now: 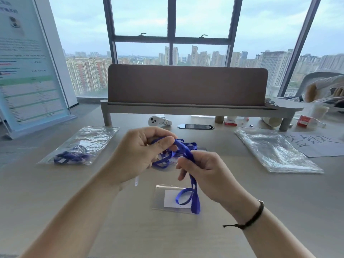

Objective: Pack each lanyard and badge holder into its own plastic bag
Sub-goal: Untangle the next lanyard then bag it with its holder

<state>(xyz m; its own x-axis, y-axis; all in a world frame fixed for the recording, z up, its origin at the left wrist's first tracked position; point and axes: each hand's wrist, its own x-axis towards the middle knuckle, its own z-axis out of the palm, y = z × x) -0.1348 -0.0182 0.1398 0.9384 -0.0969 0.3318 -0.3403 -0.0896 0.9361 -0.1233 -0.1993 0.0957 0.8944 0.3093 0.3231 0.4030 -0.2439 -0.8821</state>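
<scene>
Above the middle of the table, my left hand (141,151) and my right hand (206,172) both grip a blue lanyard (183,148). Its strap runs between the two hands and hangs down in a loop from the right one. Under that loop a clear badge holder (167,197) with a white card lies flat on the table. More blue lanyard straps (162,162) lie bunched behind my hands. At the left rests a plastic bag (81,144) with a blue lanyard inside it. A stack of empty plastic bags (275,149) sits at the right.
A raised shelf with a brown divider panel (186,84) spans the back of the table. Below it are a white controller (158,121), a dark oval device (195,126) and small red boxes. A paper with handwriting (314,144) lies far right; a standing sign (28,62) is at left.
</scene>
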